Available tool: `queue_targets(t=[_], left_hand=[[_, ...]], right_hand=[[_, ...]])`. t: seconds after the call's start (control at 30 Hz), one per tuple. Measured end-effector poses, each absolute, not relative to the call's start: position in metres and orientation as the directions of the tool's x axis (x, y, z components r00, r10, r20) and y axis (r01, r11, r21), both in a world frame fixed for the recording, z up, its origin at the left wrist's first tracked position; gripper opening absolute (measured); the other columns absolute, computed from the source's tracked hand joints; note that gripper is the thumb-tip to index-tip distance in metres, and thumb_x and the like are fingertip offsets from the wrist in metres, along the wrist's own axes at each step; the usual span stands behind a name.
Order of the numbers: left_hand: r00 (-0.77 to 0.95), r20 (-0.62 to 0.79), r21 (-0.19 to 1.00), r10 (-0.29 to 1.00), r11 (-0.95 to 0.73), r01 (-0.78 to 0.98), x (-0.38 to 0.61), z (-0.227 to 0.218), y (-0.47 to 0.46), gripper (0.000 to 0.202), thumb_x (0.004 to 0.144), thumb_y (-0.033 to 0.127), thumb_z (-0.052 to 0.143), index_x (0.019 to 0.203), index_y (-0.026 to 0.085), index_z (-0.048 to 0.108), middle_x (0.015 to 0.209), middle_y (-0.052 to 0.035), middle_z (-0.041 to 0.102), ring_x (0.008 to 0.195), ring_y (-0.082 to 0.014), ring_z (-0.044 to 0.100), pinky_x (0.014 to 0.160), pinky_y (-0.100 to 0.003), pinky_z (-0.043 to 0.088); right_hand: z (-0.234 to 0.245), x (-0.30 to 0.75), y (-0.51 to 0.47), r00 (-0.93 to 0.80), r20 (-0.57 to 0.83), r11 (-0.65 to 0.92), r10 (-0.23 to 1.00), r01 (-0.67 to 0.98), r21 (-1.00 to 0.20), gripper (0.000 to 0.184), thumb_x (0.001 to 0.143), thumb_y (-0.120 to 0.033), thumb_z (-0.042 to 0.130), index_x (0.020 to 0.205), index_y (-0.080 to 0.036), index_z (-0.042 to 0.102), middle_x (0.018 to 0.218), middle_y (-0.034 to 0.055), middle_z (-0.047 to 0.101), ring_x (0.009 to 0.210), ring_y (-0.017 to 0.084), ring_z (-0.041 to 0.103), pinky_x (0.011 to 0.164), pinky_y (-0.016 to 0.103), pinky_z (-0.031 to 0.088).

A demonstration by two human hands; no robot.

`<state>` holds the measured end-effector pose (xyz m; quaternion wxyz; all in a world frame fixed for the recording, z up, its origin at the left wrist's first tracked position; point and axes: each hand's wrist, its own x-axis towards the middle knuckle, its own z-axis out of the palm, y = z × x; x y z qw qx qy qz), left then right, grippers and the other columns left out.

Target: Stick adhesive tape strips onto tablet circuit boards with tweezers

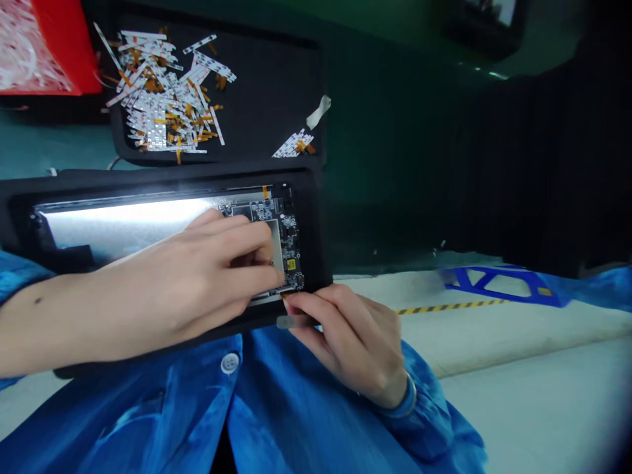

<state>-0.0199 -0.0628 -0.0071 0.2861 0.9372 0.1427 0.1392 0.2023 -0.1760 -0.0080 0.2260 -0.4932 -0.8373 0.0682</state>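
An opened device with a shiny silver back panel (123, 224) and a dark circuit board (289, 234) lies in a black tray (316, 217) in front of me. My left hand (197, 276) rests on the panel with its fingers pressed down beside the circuit board. My right hand (345, 336) is at the tray's near right corner, its fingertips pinched on a small orange-tipped strip (286, 297) at the board's lower edge.
A second black tray (266, 85) behind holds a pile of white and orange strips (162, 92) and a small cluster (296, 143). A red box (54, 46) sits far left. Blue frame (498, 283) and striped tape (444, 307) lie on the floor at right.
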Motion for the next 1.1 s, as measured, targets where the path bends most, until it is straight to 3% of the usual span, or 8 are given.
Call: queue_targets(t=[0.17,0.37,0.6,0.8,1.1], left_hand=[[0.918,0.17,0.626,0.359,-0.758,0.181,-0.024,-0.012,-0.065,0.033,0.112,0.028,0.031,0.117,0.023,0.064,0.112,-0.0044,0.064,0.104,-0.0195,0.061,0.087,-0.032,0.044],[0.93,0.117,0.697,0.348,-0.696,0.173,-0.022,-0.011,-0.061,0.033,0.111,0.026,0.034,0.112,0.024,0.067,0.11,-0.0013,0.063,0.096,-0.0151,0.058,0.086,-0.03,0.04],[0.939,0.149,0.719,0.309,-0.686,0.112,-0.023,-0.016,-0.06,0.038,0.112,0.026,0.03,0.115,0.027,0.068,0.111,-0.0016,0.064,0.097,-0.0147,0.061,0.084,-0.031,0.038],[0.939,0.125,0.757,0.321,-0.643,0.119,-0.021,-0.017,-0.058,0.031,0.108,0.018,0.039,0.117,0.028,0.067,0.109,-0.0002,0.063,0.098,-0.0136,0.06,0.085,-0.03,0.037],[0.934,0.16,0.754,0.319,-0.65,0.093,-0.022,-0.017,-0.06,0.03,0.108,0.019,0.039,0.113,0.027,0.068,0.105,-0.0015,0.064,0.094,-0.0144,0.06,0.08,-0.031,0.036]], right_hand=[[-0.005,0.199,-0.177,-0.403,0.286,0.484,0.869,0.811,-0.328,0.017,0.103,-0.016,0.06,0.094,-0.006,0.071,0.074,0.0054,0.068,0.06,0.013,0.061,0.053,0.027,0.051],[-0.004,0.196,-0.178,-0.394,0.251,0.461,0.884,0.822,-0.334,0.019,0.105,-0.016,0.055,0.097,-0.007,0.071,0.074,0.0054,0.068,0.06,0.013,0.061,0.054,0.027,0.05],[-0.009,0.196,-0.18,-0.331,0.259,0.414,0.907,0.813,-0.411,0.016,0.103,-0.015,0.058,0.093,-0.01,0.069,0.073,0.0036,0.066,0.056,0.01,0.06,0.05,0.025,0.048],[-0.018,0.201,-0.178,-0.353,0.271,0.444,0.895,0.755,-0.482,0.015,0.104,-0.015,0.055,0.094,-0.012,0.066,0.077,0.0026,0.068,0.06,0.009,0.063,0.054,0.021,0.052],[-0.013,0.197,-0.176,-0.365,0.264,0.448,0.893,0.782,-0.434,0.018,0.102,-0.01,0.054,0.09,-0.01,0.067,0.072,0.004,0.067,0.056,0.01,0.064,0.05,0.023,0.05]])
